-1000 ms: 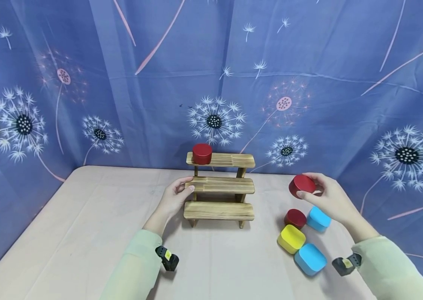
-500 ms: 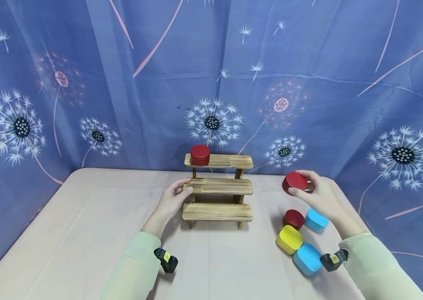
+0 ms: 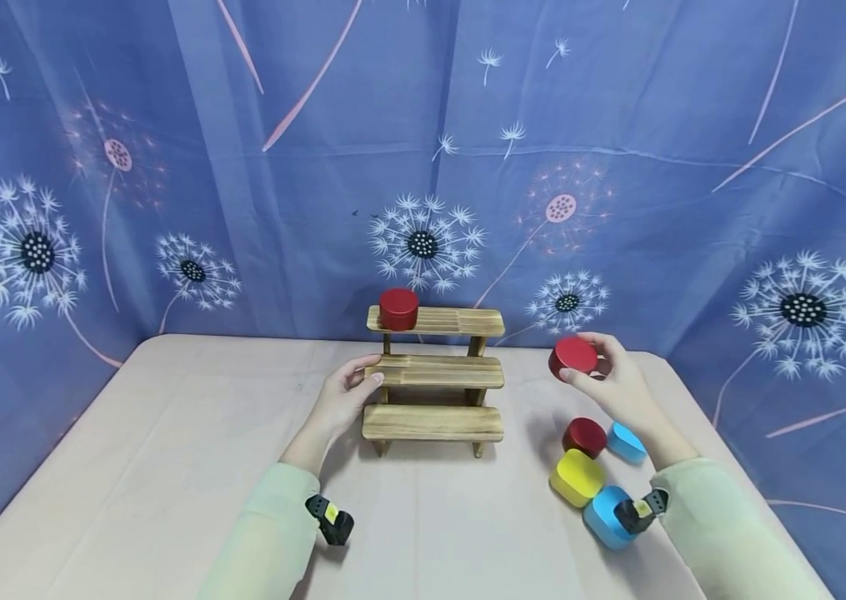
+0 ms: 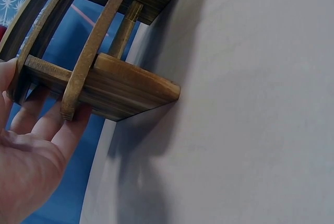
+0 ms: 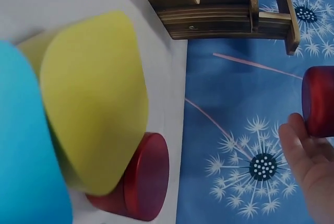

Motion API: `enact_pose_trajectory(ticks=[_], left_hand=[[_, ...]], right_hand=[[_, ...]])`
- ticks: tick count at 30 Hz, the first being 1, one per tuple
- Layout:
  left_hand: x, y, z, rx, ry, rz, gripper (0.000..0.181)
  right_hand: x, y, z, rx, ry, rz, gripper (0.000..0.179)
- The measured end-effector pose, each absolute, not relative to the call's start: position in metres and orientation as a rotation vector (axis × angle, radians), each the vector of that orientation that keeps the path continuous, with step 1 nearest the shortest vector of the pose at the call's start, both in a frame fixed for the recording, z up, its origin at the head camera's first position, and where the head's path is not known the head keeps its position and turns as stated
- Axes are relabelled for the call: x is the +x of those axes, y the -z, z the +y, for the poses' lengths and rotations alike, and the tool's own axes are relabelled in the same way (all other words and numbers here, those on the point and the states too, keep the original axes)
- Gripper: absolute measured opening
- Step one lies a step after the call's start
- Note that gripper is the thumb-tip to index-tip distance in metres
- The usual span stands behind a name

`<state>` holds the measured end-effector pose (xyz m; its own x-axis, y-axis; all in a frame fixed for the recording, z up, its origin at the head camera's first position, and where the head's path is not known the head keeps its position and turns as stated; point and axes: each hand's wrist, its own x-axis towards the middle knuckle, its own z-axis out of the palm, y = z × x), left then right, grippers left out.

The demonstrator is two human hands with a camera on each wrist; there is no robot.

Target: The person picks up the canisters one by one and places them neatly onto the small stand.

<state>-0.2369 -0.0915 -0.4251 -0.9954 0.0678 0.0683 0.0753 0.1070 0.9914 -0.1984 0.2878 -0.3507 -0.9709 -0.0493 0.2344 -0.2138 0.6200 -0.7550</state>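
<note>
Right hand point(image 3: 621, 392), head view: pinches a round red tin point(image 3: 574, 355) by its side, aloft, right of the three-tier wooden stand point(image 3: 433, 423). Left hand point(image 3: 343, 396): grips the middle shelf's end, seemingly steadying it. Left wrist view: streaky brown grain, rounded edges. Right wrist view: smooth matte yellow box point(image 5: 94, 104), rounded corners; behind, second red tin point(image 5: 148, 177), sheened.

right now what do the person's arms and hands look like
The left sleeve and right sleeve are plain pale green. Each carries a small black device with a yellow patch. The left hand and right hand wear no gloves.
</note>
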Motion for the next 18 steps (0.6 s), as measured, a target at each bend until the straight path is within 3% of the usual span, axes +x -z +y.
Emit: enact_pose_trajectory(ticks=[18], left_hand=[[-0.237, 0.425, -0.091, -0.16, 2.076, -2.339, 0.038]], right_hand=[[-0.212, 0.35, 0.267, 0.288, -1.324, -2.544, 0.054]])
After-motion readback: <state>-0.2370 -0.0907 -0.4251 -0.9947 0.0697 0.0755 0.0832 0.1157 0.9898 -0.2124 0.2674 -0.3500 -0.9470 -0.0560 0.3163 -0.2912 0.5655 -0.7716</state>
